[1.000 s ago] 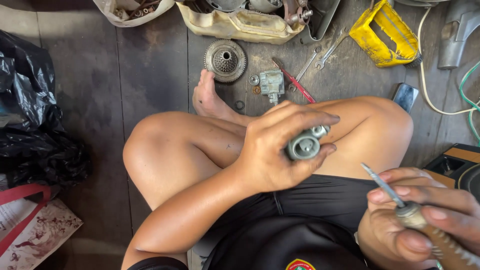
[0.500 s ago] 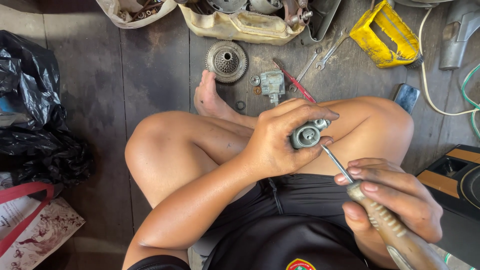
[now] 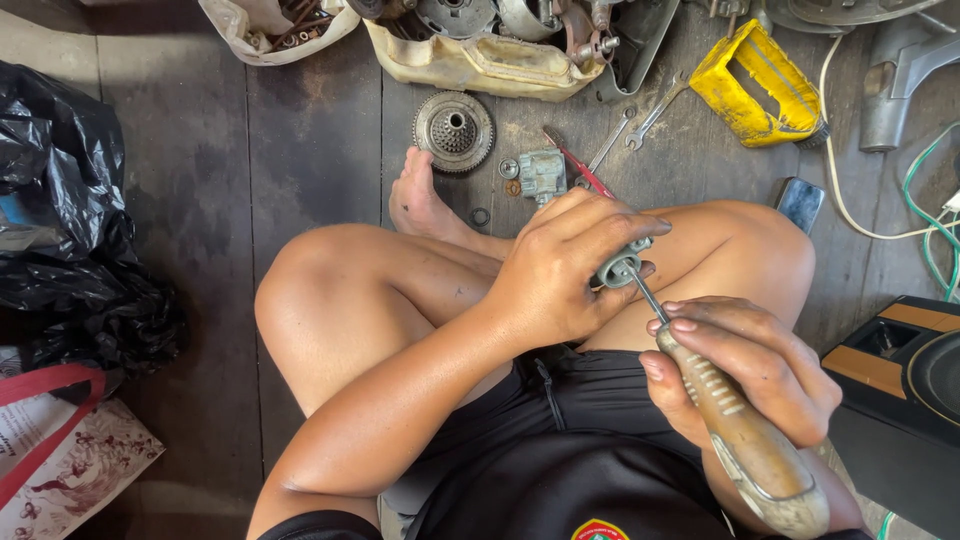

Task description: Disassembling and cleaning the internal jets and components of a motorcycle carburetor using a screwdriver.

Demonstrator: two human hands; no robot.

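Hands (image 3: 560, 275) (image 3: 745, 365) — two — grip one metal part (image 3: 622, 265), one screwdriver (image 3: 740, 430).

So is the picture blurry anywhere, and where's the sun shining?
Head view: sharp nearly everywhere. Bright sun falls on the left hand, the small metal part it grips and the bare knees. The black plastic bag shines with glare. The right hand with its wooden-handled screwdriver is slightly soft near the bottom edge. The floorboards look darker.
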